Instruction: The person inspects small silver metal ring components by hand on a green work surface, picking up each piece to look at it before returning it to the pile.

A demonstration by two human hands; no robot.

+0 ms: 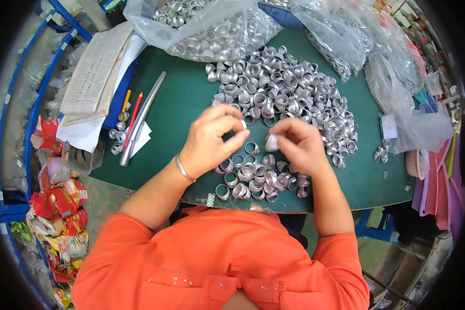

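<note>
My left hand (pixel 217 141), with a metal bangle at its wrist, pinches a silver-coloured ring (pixel 243 124) between thumb and fingers. In my right hand (pixel 298 145) another metal ring (pixel 271 143) is held at the fingertips, its broad face showing. Beyond both hands spreads a large heap of metal rings (pixel 283 87) on the green tabletop (pixel 178 104). A smaller group of rings (pixel 255 172) lies between my forearms, close to the table's near edge. One loose ring (pixel 251 147) rests just above that group.
Clear plastic bags of rings (pixel 217 38) stand at the far edge, with more bags (pixel 337 35) at the right. A tapered metal ring mandrel (pixel 143 116), a red pencil (pixel 133 120) and papers (pixel 95 69) lie at the left. Blue shelving (pixel 42 89) is beyond them.
</note>
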